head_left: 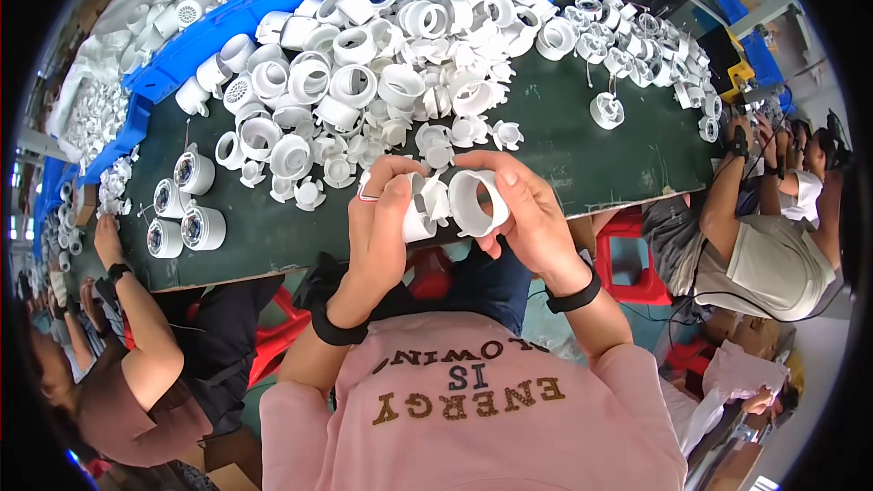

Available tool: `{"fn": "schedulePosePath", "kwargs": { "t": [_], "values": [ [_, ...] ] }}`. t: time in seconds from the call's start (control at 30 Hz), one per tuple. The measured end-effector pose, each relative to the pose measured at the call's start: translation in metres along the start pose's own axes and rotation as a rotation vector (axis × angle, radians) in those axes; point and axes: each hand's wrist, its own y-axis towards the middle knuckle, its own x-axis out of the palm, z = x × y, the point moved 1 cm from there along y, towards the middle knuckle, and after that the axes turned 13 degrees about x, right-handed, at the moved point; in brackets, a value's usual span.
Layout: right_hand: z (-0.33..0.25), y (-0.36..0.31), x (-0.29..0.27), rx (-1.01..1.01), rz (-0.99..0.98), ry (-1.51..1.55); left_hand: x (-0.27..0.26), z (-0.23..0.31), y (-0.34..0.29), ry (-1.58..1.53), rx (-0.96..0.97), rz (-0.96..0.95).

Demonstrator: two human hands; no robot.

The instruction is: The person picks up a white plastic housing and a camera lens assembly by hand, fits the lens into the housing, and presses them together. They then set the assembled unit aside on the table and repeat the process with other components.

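My left hand [386, 209] grips a small white plastic piece [420, 218] with tabs, held just over the near edge of the dark green table [582, 164]. My right hand [523, 209] holds a white plastic ring housing [477, 203] on its side, its open end facing me. The two parts sit close together between my hands, touching or nearly so. A big heap of white rings and clip parts [382, 73] lies on the table just beyond my hands.
Three assembled white units with dark inserts [182, 209] stand at the table's left. Blue bins [227, 23] line the far side. One person sits at my left [136, 345], another at my right [773, 245]. Red stools [637, 255] stand below the table.
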Motion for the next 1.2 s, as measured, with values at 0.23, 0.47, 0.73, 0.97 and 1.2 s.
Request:
{"fn": "schedulePosePath", "kwargs": {
  "t": [0.23, 0.47, 0.73, 0.97, 1.2],
  "values": [
    [0.008, 0.018, 0.013, -0.192, 0.231, -0.352, 0.02, 0.004, 0.001, 0.584, 0.733, -0.082],
    [0.005, 0.0, 0.01, -0.202, 0.032, -0.493, 0.003, -0.004, -0.001, 0.264, 0.366, -0.047],
    [0.009, 0.001, 0.014, -0.168, -0.031, -0.443, 0.0, -0.006, -0.01, 0.181, 0.216, 0.007],
    [0.022, 0.001, 0.02, -0.142, -0.073, -0.283, 0.002, 0.003, -0.012, 0.354, 0.45, -0.026],
    [0.024, -0.007, 0.025, -0.24, -0.06, -0.334, 0.001, 0.002, -0.016, 0.333, 0.452, -0.018]
  ]
}}
